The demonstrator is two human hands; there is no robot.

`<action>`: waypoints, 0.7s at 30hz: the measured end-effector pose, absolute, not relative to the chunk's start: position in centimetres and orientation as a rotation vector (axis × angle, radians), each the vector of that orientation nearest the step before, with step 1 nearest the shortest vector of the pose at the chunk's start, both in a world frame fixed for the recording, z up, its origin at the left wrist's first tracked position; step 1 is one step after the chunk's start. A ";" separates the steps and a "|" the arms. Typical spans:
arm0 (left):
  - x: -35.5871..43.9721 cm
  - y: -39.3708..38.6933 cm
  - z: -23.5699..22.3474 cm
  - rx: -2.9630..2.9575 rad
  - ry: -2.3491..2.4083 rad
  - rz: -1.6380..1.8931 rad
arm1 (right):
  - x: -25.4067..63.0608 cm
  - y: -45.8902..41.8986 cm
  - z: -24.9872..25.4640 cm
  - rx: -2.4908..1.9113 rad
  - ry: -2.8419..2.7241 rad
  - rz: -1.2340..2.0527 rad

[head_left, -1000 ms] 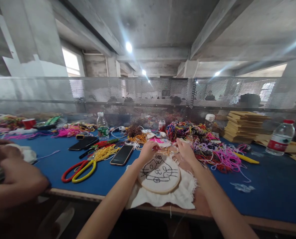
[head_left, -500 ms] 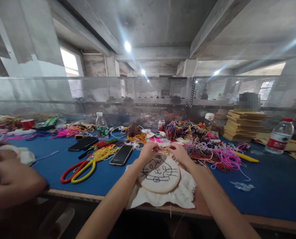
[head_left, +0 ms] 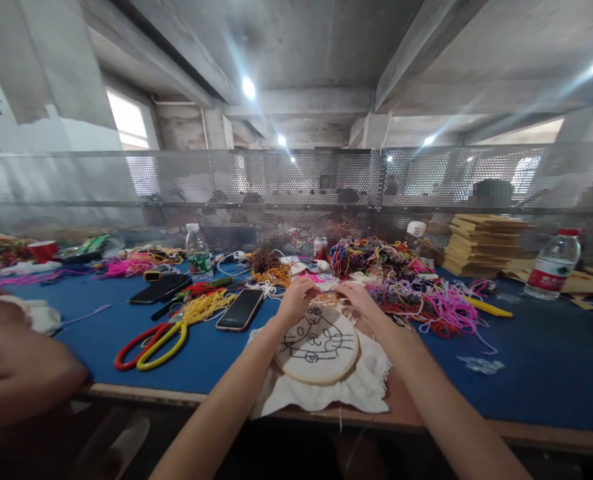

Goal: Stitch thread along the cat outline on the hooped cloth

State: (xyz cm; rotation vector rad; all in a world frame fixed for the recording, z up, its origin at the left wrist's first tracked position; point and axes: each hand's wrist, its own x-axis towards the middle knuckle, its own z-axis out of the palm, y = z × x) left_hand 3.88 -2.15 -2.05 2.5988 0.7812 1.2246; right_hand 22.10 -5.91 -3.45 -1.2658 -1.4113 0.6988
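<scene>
A wooden embroidery hoop (head_left: 318, 345) with a black cat outline stitched on white cloth (head_left: 361, 390) lies at the near edge of the blue table (head_left: 551, 373). My left hand (head_left: 296, 298) and my right hand (head_left: 356, 298) are just beyond the hoop's far rim, close together. Both pinch a bundle of yellowish-brown thread (head_left: 326, 299) between them, fingers curled. A big tangle of coloured yarn (head_left: 406, 287) lies right behind my hands.
Left of the hoop lie a phone (head_left: 240, 310), yellow yarn (head_left: 207, 307), red and yellow loops (head_left: 149, 339) and a second phone (head_left: 159, 289). Water bottles (head_left: 550, 265) stand either side; wooden boards (head_left: 484, 244) are stacked far right. Another person's hands (head_left: 21, 363) work at left.
My right hand moved left toward my left hand, closing the gap over the thread bundle. The view shifted slightly downward.
</scene>
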 end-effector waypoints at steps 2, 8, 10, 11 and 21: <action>3.9 -2.3 -1.9 2.623 0.778 1.250 | 22.0 -5.5 -3.9 -1.278 -1.432 0.675; 3.9 -2.5 -2.2 2.658 0.789 1.178 | 22.6 -4.7 -3.6 -1.285 -1.495 0.516; 4.0 -2.5 -2.4 2.650 0.812 1.137 | 23.3 -4.9 -3.3 -1.290 -1.421 0.578; 4.0 -2.5 -2.5 2.637 0.829 1.134 | 23.7 -5.0 -3.1 -1.292 -1.388 0.608; 3.8 -2.4 -2.4 2.562 0.892 1.217 | 24.1 -5.5 -2.4 -1.421 -1.291 0.612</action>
